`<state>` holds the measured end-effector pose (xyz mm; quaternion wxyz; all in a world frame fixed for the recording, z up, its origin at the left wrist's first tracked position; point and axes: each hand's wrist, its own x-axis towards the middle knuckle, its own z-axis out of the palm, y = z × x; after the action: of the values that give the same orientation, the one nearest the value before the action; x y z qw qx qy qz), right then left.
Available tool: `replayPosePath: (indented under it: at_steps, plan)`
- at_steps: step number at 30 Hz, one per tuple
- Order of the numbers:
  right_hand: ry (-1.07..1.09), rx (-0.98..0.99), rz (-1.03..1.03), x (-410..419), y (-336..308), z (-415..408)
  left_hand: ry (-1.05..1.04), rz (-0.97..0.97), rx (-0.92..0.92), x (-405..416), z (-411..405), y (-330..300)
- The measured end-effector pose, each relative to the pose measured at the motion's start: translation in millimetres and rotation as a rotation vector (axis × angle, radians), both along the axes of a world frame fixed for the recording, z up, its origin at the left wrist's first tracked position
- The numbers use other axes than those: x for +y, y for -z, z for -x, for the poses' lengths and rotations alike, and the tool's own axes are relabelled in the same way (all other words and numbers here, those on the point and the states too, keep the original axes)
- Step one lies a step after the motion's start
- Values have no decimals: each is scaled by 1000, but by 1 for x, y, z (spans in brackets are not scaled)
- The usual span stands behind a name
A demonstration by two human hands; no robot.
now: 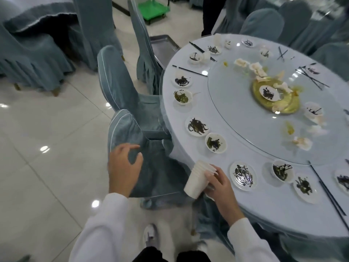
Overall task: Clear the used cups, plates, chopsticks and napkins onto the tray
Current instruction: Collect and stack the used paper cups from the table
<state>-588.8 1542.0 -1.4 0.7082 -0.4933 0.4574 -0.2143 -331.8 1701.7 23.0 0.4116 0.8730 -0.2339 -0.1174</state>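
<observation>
Stacked cups [196, 179] within right-hand fingers [215, 176]

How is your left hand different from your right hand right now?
The right hand grips a stack of white paper cups; the left hand holds nothing. The right hand's fingers curl round the stack, while the left hand's fingers are spread and loosely bent. The right hand is at the edge of the round table; the left hand is over a covered chair. Both come out of white sleeves.
</observation>
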Motion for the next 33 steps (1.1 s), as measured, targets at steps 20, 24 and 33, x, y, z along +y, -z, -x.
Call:
replayPosePath:
  at_steps: [20, 24, 33]
  plan:
    - [166, 21, 41, 8, 4, 41, -337, -74, 251, 34, -28, 55]
    - [162, 27, 50, 5, 0, 69, -368, -100, 239, 21, -22, 54]
    - [166, 47, 82, 8, -2, 132, -352, -386, 169, 19, -6, 63]
